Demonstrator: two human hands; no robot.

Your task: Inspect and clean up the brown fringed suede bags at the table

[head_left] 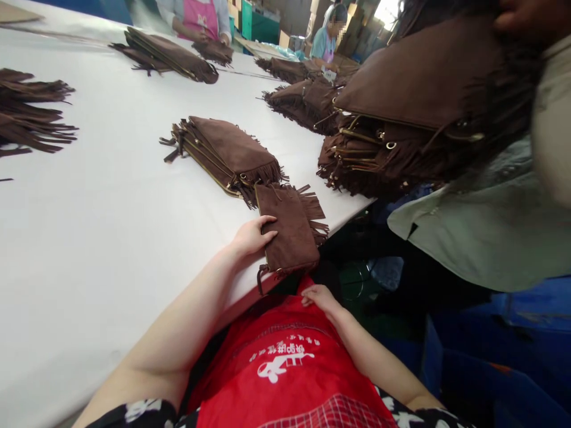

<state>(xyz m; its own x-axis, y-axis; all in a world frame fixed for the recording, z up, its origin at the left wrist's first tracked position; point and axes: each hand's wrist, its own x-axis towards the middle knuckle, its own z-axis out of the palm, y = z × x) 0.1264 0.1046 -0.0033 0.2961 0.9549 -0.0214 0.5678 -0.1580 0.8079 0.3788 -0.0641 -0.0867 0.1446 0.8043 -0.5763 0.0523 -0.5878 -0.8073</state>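
Observation:
My left hand (255, 239) grips the left edge of a brown suede-like pouch (289, 229), thumb and fingertips on its upper face. Fringe hangs from the pouch's right side, and a thin strap dangles at its lower left corner. The pouch lies at the table's front edge, partly over it. Closed at the top of my red apron (285, 333), my right hand (319, 298) pinches a fold of its cloth, apart from the pouch. Just beyond the held pouch, a small stack of similar fringed pouches (234, 148) with gold zippers rests on the table.
The white table (111, 238) stretches left and away. A person at the right holds a large pile of brown pouches (419, 77). More fringed pieces (31, 113) lie at the left, others (172, 53) farther back. Two people work across the table. Blue bins (491, 368) stand lower right.

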